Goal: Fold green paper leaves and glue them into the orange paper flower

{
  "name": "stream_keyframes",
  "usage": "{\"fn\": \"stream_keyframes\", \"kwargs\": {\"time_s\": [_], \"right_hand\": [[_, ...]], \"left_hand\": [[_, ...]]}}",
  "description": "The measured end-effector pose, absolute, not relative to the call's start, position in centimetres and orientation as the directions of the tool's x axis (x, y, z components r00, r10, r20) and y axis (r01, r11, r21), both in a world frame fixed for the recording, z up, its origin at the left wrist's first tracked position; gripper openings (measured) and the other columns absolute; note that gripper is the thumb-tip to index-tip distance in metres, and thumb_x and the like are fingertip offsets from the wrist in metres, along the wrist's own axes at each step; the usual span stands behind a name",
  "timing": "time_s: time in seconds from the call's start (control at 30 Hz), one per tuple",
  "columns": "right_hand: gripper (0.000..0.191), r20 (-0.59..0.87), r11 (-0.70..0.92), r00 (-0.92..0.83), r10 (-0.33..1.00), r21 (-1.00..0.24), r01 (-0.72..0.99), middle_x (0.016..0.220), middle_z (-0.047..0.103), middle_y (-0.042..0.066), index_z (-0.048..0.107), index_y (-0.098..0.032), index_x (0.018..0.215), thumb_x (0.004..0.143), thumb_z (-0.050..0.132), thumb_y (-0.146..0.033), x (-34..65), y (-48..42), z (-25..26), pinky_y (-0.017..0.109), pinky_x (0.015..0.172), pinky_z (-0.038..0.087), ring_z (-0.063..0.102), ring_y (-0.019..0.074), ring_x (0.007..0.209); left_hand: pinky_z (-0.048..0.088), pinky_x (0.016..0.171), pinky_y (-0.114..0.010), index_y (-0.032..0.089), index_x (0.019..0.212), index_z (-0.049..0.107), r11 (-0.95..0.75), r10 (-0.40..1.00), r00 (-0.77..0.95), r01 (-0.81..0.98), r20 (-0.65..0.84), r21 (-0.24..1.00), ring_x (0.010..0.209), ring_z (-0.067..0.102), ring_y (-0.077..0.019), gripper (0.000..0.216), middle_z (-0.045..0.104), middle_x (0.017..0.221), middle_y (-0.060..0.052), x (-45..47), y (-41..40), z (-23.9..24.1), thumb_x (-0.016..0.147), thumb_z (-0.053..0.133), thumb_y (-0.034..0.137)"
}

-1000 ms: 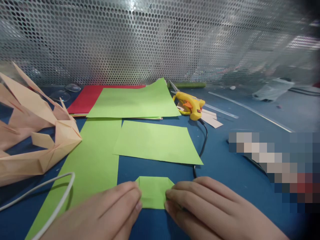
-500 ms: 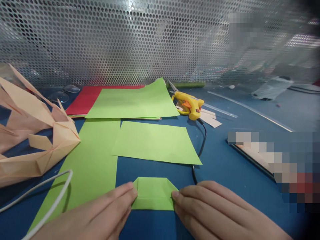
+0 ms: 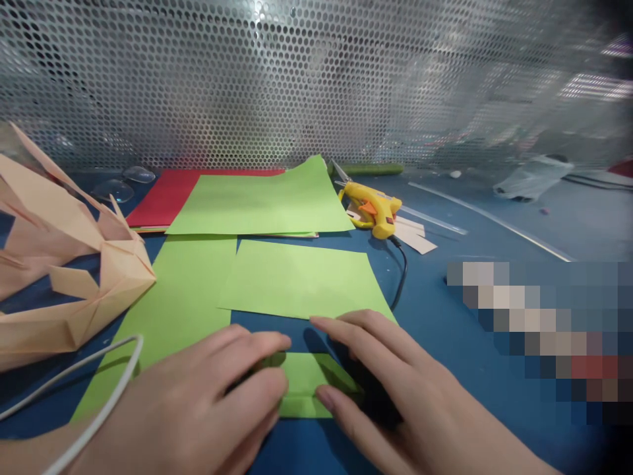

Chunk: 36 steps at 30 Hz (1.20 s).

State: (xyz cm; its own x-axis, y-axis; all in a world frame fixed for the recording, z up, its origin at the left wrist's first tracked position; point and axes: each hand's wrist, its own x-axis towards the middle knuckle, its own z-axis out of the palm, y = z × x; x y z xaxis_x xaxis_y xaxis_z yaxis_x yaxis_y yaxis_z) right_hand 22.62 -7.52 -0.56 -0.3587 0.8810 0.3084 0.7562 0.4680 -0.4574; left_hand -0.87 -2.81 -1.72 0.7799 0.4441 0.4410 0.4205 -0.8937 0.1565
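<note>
A small folded piece of light green paper (image 3: 309, 376) lies flat on the blue tabletop between my hands, a crease running along its near side. My left hand (image 3: 212, 389) covers its left end with bent, parted fingers; the fingertips' contact with the paper is partly hidden. My right hand (image 3: 390, 379) is over the right end, thumb near the front edge and forefinger raised beyond the back edge, with a wide gap between them. Just behind lies a flat green sheet (image 3: 301, 277). A longer green strip (image 3: 182, 284) passes beneath my left hand.
At left stands a folded peach paper structure (image 3: 113, 264), near a white cable (image 3: 119, 389). Behind are a large green sheet (image 3: 262, 204), red paper (image 3: 163, 198), and a yellow glue gun (image 3: 378, 211) with a black cord (image 3: 404, 270). A perforated metal panel (image 3: 277, 86) closes the back.
Both hands have shifted from pressing the folded paper's side edges to over it. My right fingers have lifted and spread; my left hand has moved right, covering more of it.
</note>
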Motion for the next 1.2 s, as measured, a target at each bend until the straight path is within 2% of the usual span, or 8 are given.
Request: {"fn": "stream_keyframes", "kwargs": {"time_s": [0.13, 0.3, 0.47, 0.57, 0.77, 0.93, 1.07, 1.2], "right_hand": [[0.027, 0.237, 0.453, -0.387, 0.891, -0.514, 0.729, 0.107, 0.067, 0.007, 0.068, -0.019, 0.120, 0.094, 0.062, -0.017, 23.0, -7.5, -0.8, 0.025, 0.087, 0.059, 0.069, 0.0169, 0.098], [0.020, 0.146, 0.343, -0.331, 0.932, -0.651, 0.677, 0.104, 0.066, 0.001, 0.068, -0.025, 0.107, 0.095, 0.059, -0.011, 22.9, -7.5, -0.3, 0.018, 0.085, 0.057, 0.068, 0.0109, 0.094], [0.034, 0.142, 0.342, -0.333, 0.932, -0.644, 0.685, 0.111, 0.066, 0.005, 0.063, -0.026, 0.126, 0.096, 0.057, -0.011, 22.7, -7.5, -0.6, 0.024, 0.088, 0.058, 0.068, 0.0148, 0.100], [0.034, 0.120, 0.341, -0.351, 0.929, -0.647, 0.682, 0.112, 0.064, 0.005, 0.065, -0.027, 0.128, 0.100, 0.053, -0.013, 22.7, -7.5, -0.7, 0.024, 0.088, 0.058, 0.068, 0.0144, 0.099], [0.031, 0.142, 0.345, -0.343, 0.928, -0.670, 0.657, 0.109, 0.066, 0.003, 0.069, -0.028, 0.118, 0.097, 0.054, -0.009, 22.5, -7.4, -0.3, 0.022, 0.087, 0.058, 0.069, 0.0130, 0.098], [0.018, 0.252, 0.416, -0.331, 0.909, -0.527, 0.742, 0.099, 0.070, 0.006, 0.074, -0.028, 0.103, 0.096, 0.060, -0.021, 21.9, -7.1, 0.2, 0.032, 0.076, 0.063, 0.071, 0.0213, 0.091], [0.017, 0.330, 0.431, -0.309, 0.892, -0.415, 0.801, 0.097, 0.069, 0.008, 0.075, -0.029, 0.106, 0.095, 0.063, -0.030, 21.6, -7.0, 0.3, 0.034, 0.077, 0.063, 0.070, 0.0229, 0.090], [0.022, 0.338, 0.426, -0.301, 0.892, -0.402, 0.810, 0.102, 0.069, 0.008, 0.074, -0.029, 0.114, 0.094, 0.064, -0.029, 21.8, -7.2, -0.2, 0.035, 0.079, 0.063, 0.070, 0.0240, 0.095]], "left_hand": [[0.058, 0.086, -0.026, 0.031, 0.129, 0.048, -0.754, 0.642, 0.704, 0.508, 0.304, 0.416, 0.099, 0.070, -0.0180, 0.035, 0.072, 0.109, 0.002, -0.1, -2.3, -1.3, 0.096, 0.049, 0.021], [0.056, 0.074, -0.021, 0.037, 0.127, 0.049, -0.670, 0.697, 0.672, 0.483, 0.252, 0.563, 0.084, 0.068, -0.0145, 0.040, 0.068, 0.099, 0.006, -0.1, -2.6, -1.3, 0.092, 0.052, 0.017], [0.055, 0.091, -0.029, 0.032, 0.134, 0.050, -0.737, 0.661, 0.673, 0.499, 0.331, 0.456, 0.111, 0.064, -0.0203, 0.041, 0.065, 0.121, -0.001, 0.1, -2.7, -1.3, 0.095, 0.049, 0.019], [0.056, 0.087, -0.029, 0.031, 0.129, 0.057, -0.769, 0.633, 0.688, 0.508, 0.356, 0.388, 0.109, 0.064, -0.0209, 0.037, 0.064, 0.118, -0.002, 0.3, -2.7, -1.1, 0.096, 0.046, 0.017], [0.054, 0.088, -0.024, 0.033, 0.125, 0.056, -0.753, 0.639, 0.693, 0.477, 0.334, 0.453, 0.108, 0.063, -0.0162, 0.035, 0.064, 0.118, 0.004, 0.2, -2.5, -1.1, 0.094, 0.049, 0.018], [0.053, 0.090, -0.026, 0.033, 0.125, 0.055, -0.738, 0.650, 0.696, 0.481, 0.305, 0.474, 0.109, 0.063, -0.0174, 0.033, 0.063, 0.119, 0.002, 0.2, -2.5, -1.3, 0.096, 0.047, 0.020], [0.054, 0.089, -0.027, 0.032, 0.116, 0.058, -0.736, 0.627, 0.723, 0.428, 0.290, 0.525, 0.105, 0.064, -0.0183, 0.029, 0.063, 0.114, 0.000, 0.2, -2.2, -0.9, 0.094, 0.048, 0.015], [0.055, 0.090, -0.026, 0.032, 0.115, 0.058, -0.738, 0.611, 0.734, 0.392, 0.296, 0.550, 0.108, 0.064, -0.0181, 0.030, 0.065, 0.114, 0.001, 0.2, -1.8, -0.8, 0.093, 0.049, 0.014]]}}
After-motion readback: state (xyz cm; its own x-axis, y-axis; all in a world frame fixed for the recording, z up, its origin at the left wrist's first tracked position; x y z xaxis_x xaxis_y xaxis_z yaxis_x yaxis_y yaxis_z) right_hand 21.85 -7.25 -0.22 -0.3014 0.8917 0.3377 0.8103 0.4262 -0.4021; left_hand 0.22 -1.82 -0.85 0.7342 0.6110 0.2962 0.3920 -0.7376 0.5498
